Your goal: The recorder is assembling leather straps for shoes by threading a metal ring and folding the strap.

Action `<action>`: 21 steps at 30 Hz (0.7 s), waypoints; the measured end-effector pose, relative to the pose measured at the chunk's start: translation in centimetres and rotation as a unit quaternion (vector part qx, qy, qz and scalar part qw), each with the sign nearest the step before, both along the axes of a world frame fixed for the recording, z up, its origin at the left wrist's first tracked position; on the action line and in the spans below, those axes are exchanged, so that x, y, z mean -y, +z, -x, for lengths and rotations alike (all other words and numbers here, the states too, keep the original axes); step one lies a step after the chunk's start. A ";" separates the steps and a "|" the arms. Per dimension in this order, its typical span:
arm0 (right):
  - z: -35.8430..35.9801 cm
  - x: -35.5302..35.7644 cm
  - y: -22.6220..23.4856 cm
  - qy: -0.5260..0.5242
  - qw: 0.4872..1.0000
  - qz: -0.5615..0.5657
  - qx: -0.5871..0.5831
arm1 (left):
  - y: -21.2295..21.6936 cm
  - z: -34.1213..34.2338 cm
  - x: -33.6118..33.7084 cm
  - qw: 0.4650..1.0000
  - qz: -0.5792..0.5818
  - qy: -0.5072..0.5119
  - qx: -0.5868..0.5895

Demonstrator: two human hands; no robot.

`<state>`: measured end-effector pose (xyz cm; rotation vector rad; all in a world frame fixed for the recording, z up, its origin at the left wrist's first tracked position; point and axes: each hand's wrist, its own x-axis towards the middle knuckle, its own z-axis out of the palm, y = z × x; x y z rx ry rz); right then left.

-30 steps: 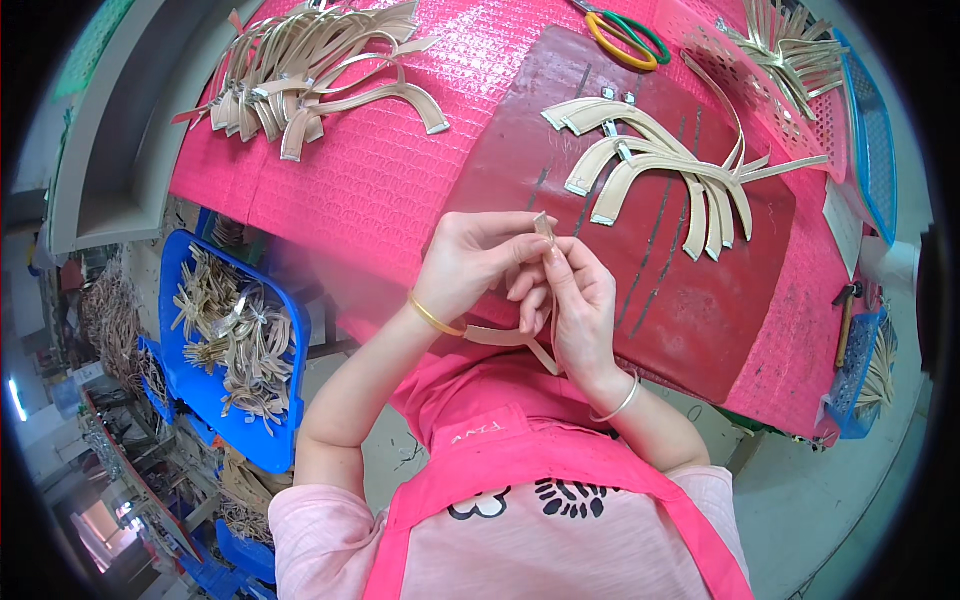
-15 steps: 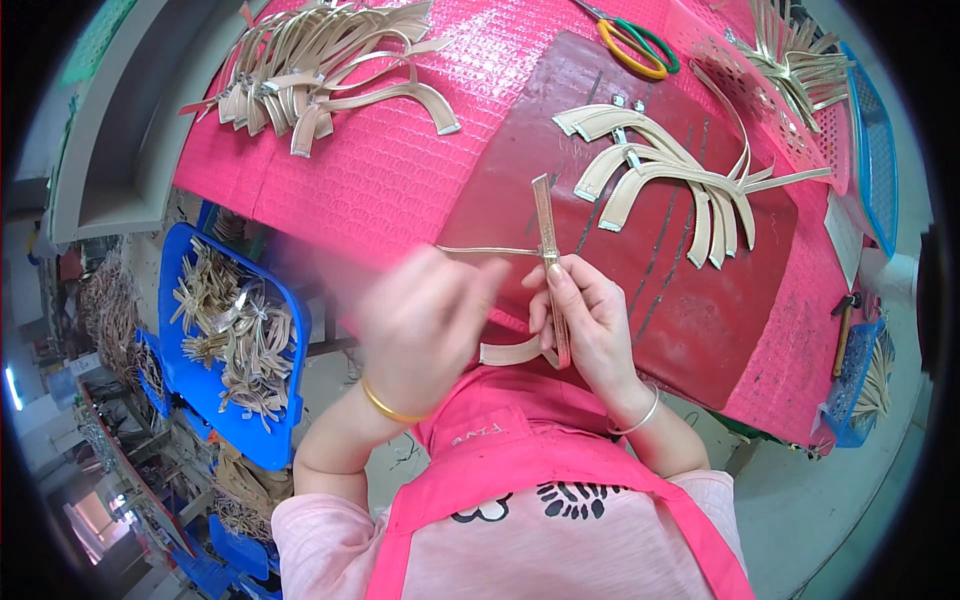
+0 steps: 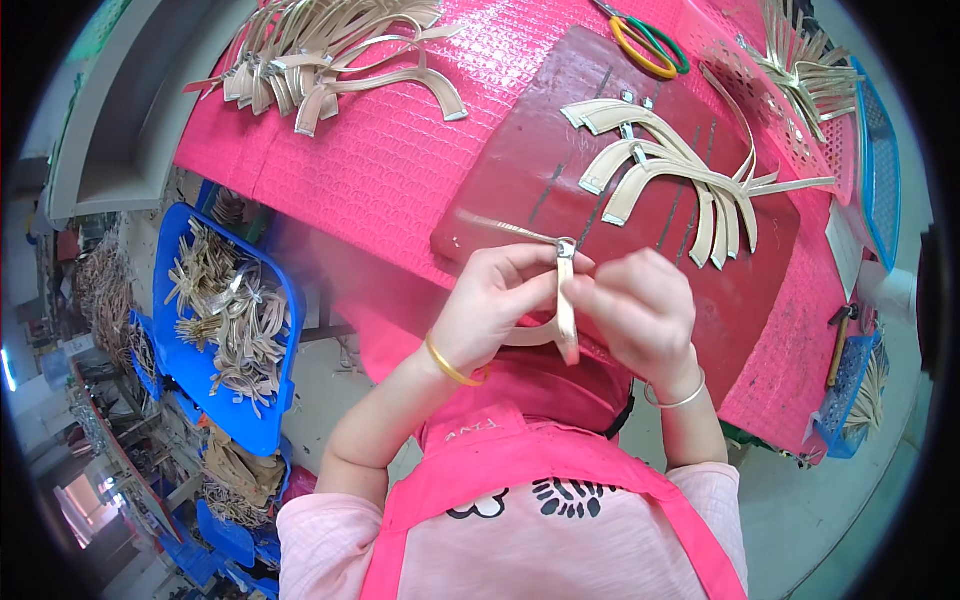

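A beige and gold sandal strap (image 3: 566,315) stands upright in front of my apron, with a small metal buckle (image 3: 566,248) at its top and a wider beige piece bending off to the left lower down. My left hand (image 3: 500,298) pinches it from the left, just below the buckle. A thin strip (image 3: 510,231) runs leftward from the buckle, its end blurred. On the other side, my right hand (image 3: 640,310) is curled with its thumb against the strap's edge. Motion smears those fingers, and whatever they hold is hidden.
On the dark red mat (image 3: 500,195) lie several finished-looking straps (image 3: 690,170). Scissors (image 3: 645,45) with green and yellow handles lie behind. A strap pile (image 3: 340,70) covers the far left of the pink table. Beside it stands a blue bin (image 3: 290,330); a pink basket (image 3: 770,110) and hammer (image 3: 840,345) are right.
My left hand has moved right and taken hold of the strap below the buckle. My right hand has shifted right and curled. The strap's upper end no longer sticks up above the buckle.
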<state>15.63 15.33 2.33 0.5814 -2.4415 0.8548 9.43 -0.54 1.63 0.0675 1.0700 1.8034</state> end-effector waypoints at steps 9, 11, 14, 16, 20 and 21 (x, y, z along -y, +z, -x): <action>-1.2 0.6 -2.5 0.013 0.996 0.031 -0.081 | -0.3 -0.4 -0.3 0.993 0.059 0.049 -0.086; -1.2 0.4 -2.9 0.017 0.995 0.068 -0.075 | -0.7 -0.5 -0.1 0.988 0.052 0.066 -0.132; -1.2 0.5 -3.5 0.005 0.991 0.111 -0.076 | -0.5 -0.6 -0.3 0.977 0.080 0.059 -0.191; -1.1 0.8 -3.3 -0.010 0.988 0.145 -0.045 | -0.7 -0.7 -0.3 0.976 0.081 0.056 -0.196; 0.2 2.3 -1.3 -0.104 0.967 0.212 0.098 | -0.4 -1.4 -0.6 0.981 0.106 0.063 -0.146; 0.8 2.9 -1.2 -0.169 0.939 0.267 0.133 | -0.2 -1.6 -0.9 0.988 0.087 0.073 -0.107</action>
